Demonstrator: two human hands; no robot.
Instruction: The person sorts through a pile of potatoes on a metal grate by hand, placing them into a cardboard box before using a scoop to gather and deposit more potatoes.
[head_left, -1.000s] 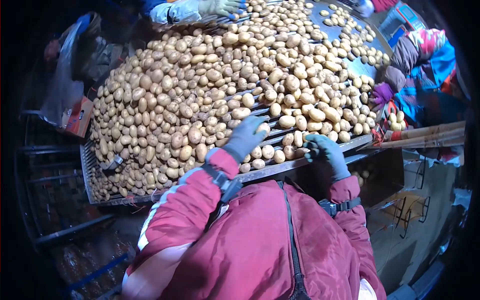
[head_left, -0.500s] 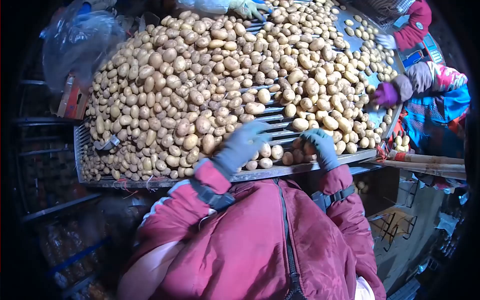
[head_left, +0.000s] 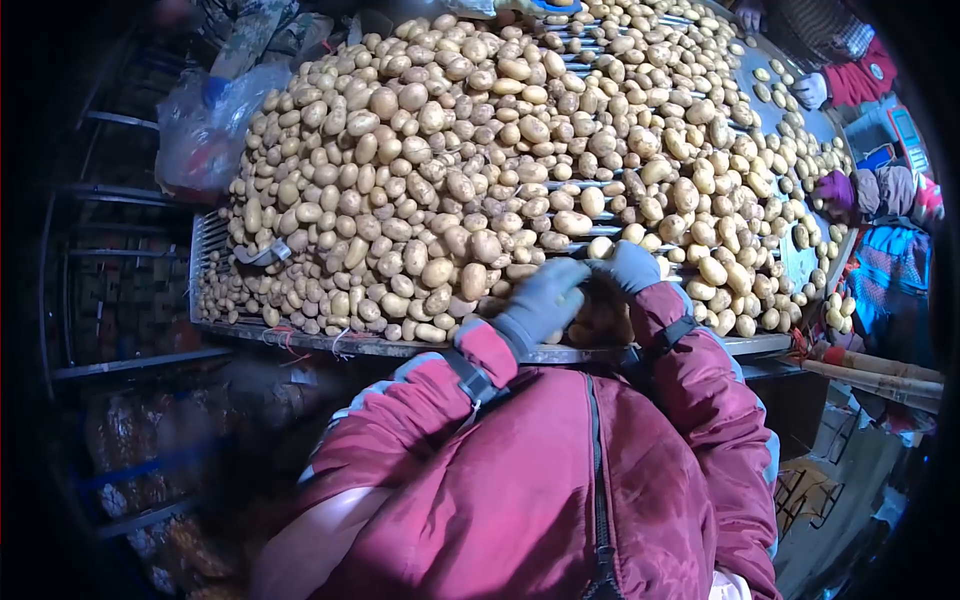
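Note:
A large heap of potatoes (head_left: 410,180) covers the slatted metal sorting table (head_left: 600,215) in front of me. My left hand (head_left: 545,300), in a grey-blue glove, reaches over potatoes near the front edge. Its fingers are partly spread, and no potato shows in its grasp. Just to the right, my right hand (head_left: 634,266), in a matching glove, bends inward with its fingertips over the slats. Those fingers are mostly hidden, so whether they hold anything cannot be seen. Shaded potatoes (head_left: 603,318) lie between my two hands, close to the table's front rail.
Co-workers' gloved hands, one white (head_left: 811,91) and one purple (head_left: 836,190), are at the table's right side. A plastic bag (head_left: 215,130) hangs at the back left. A metal piece (head_left: 264,253) lies on the potatoes. Wooden poles (head_left: 880,372) jut out at the right.
My view has shifted, so the table sits further right. My hands have come closer together, the right one turning inward. At the far side, a co-worker's gloved hand has moved back toward the top edge.

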